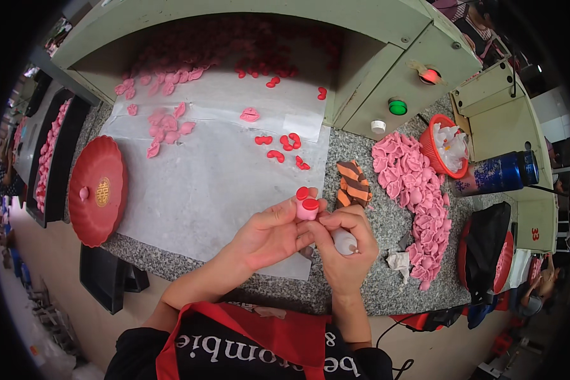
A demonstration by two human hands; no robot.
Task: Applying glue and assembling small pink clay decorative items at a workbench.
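Over the front of the worktable, my left hand [266, 235] holds up a small pink figure piece [306, 214] between thumb and fingers. Two glossy red bean-like parts [310, 204] sit on the piece's upper end. Close beside it is my right hand [348, 263], its fingers curled around a small whitish bottle [344, 241] with a narrow tip. The right thumb and forefinger are pinched near the pink piece; whether they touch it is hard to tell. Several loose red bean-shaped parts [275, 156] and a pink lip-shaped piece [249, 114] lie beyond my hands on the white sheet [190, 209].
Right of my hands are a striped orange-brown cloth [353, 183], a heap of pink pieces [415, 190], an orange-red basket [431, 152] and a blue bottle [497, 174]. A red scalloped plate [85, 218] stands left. The green machine housing [386, 82] borders the far side.
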